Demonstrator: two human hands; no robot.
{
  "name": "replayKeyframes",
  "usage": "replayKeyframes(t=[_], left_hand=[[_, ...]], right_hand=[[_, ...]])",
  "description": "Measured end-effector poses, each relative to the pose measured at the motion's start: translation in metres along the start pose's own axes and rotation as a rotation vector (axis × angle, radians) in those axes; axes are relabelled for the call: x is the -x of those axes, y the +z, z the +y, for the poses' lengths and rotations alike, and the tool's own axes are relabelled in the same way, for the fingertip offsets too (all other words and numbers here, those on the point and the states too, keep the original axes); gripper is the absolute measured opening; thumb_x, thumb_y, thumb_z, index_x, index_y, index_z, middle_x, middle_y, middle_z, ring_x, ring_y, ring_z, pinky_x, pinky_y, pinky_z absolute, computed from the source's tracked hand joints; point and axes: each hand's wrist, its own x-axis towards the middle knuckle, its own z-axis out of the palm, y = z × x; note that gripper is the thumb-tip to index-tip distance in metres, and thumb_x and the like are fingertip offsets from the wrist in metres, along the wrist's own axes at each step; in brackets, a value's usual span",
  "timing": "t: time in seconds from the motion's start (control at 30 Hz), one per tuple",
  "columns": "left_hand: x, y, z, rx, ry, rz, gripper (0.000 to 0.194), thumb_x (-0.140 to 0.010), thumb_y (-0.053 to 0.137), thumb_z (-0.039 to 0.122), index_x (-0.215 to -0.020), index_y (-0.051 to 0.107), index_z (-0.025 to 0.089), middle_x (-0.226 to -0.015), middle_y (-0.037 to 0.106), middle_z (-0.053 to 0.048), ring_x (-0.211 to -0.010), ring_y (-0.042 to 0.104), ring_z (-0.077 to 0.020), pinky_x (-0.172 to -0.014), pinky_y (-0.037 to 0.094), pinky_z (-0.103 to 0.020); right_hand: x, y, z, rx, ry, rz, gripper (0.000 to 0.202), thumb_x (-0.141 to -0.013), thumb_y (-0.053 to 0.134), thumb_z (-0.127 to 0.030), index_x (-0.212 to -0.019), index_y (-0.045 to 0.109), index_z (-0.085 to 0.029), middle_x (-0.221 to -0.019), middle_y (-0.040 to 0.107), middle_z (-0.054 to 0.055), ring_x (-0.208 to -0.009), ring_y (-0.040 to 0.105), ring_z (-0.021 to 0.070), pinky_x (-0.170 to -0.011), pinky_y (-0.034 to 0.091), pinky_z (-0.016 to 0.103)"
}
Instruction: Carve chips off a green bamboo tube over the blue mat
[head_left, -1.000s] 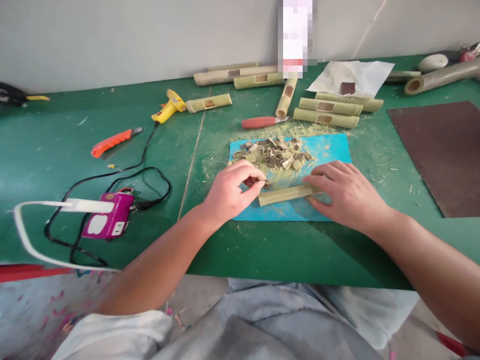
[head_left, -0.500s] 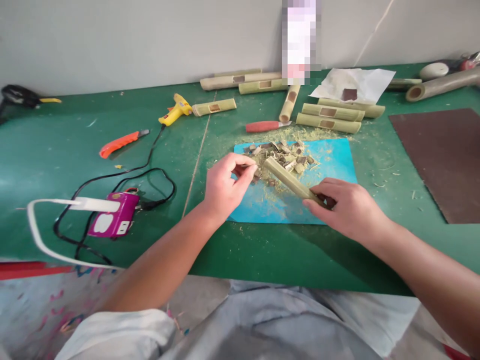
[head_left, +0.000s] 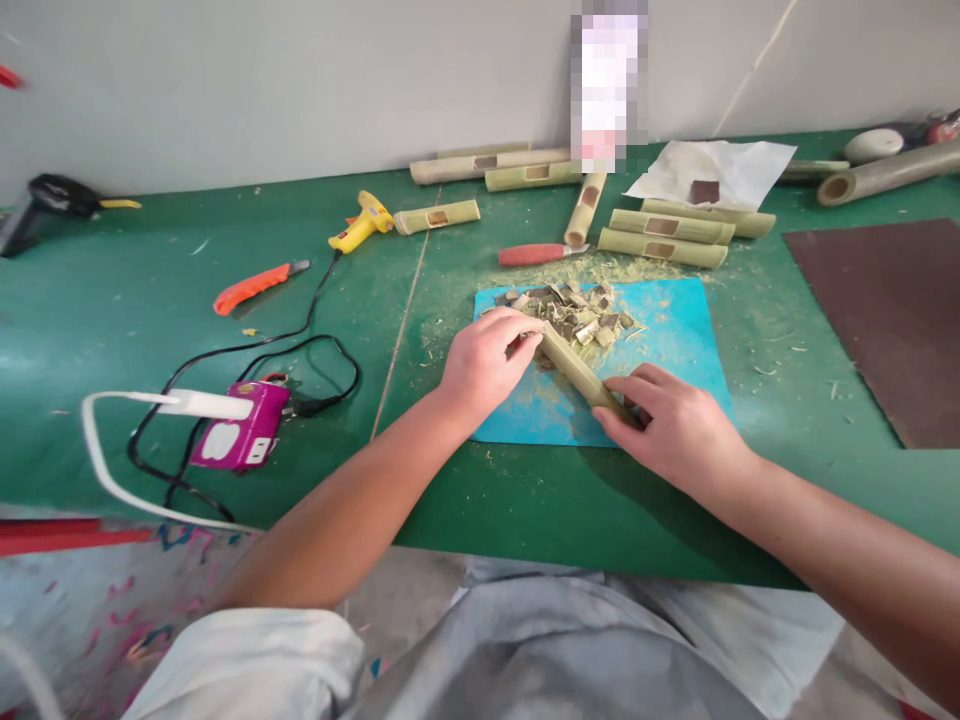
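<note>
My right hand [head_left: 664, 415] is closed round the near end of a pale green bamboo tube [head_left: 576, 368], which slants up and left over a blue mat [head_left: 667, 350]. At the tube's far end is my left hand [head_left: 491, 362], its thumb and fingers pinched together at the tip; whether anything small is between them is too hard to make out. A heap of wood chips and shavings [head_left: 581, 315] lies on the mat just beyond the tube. Behind the mat rests a red-handled knife [head_left: 532, 255], near several bamboo pieces with cut notches [head_left: 660, 250].
On the green table [head_left: 450, 500] at left are a yellow glue gun [head_left: 361, 222], an orange cutter [head_left: 251, 288], a purple power adapter [head_left: 244, 425] and looping cables. A brown sheet [head_left: 885, 330] lies at right, and white paper [head_left: 712, 172] behind.
My left hand has moved right and now meets the far end of the tube. My right hand and the tube have shifted slightly left. The camera view has moved a little.
</note>
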Motion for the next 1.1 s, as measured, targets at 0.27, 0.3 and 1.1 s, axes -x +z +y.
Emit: replayKeyframes(t=[0.27, 0.3, 1.1], left_hand=[[0.0036, 0.0049, -0.0072, -0.076, -0.03, -0.112, 0.015, -0.093, 0.059, 0.02, -0.099, 0.073, 0.016, -0.091, 0.07, -0.007, -0.081, 0.067, -0.0146, -0.075, 0.055, -0.027], [0.0038, 0.0051, -0.0077, -0.07, -0.038, -0.121, 0.016, -0.093, 0.059, 0.02, -0.1, 0.073, 0.016, -0.09, 0.07, -0.006, -0.079, 0.066, -0.0144, -0.074, 0.054, -0.026], [0.0028, 0.0053, -0.0062, 0.002, -0.03, -0.095, 0.016, -0.089, 0.066, 0.02, -0.103, 0.071, 0.015, -0.089, 0.071, -0.006, -0.065, 0.059, -0.0096, -0.063, 0.052, -0.023]], right_hand=[[0.0, -0.0006, -0.0009, 0.005, 0.022, -0.102, 0.028, -0.092, 0.049, -0.039, -0.081, 0.065, -0.018, -0.074, 0.053, 0.0, -0.06, 0.049, 0.011, -0.06, 0.036, 0.027], [-0.0001, -0.0005, -0.0008, 0.002, 0.02, -0.108, 0.028, -0.092, 0.049, -0.039, -0.08, 0.064, -0.018, -0.074, 0.053, 0.0, -0.06, 0.048, 0.0108, -0.06, 0.035, 0.027], [-0.0004, 0.0003, -0.0011, -0.061, 0.035, -0.108, 0.025, -0.09, 0.051, -0.038, -0.084, 0.066, -0.018, -0.075, 0.055, 0.0, -0.06, 0.048, 0.0105, -0.06, 0.035, 0.027]])
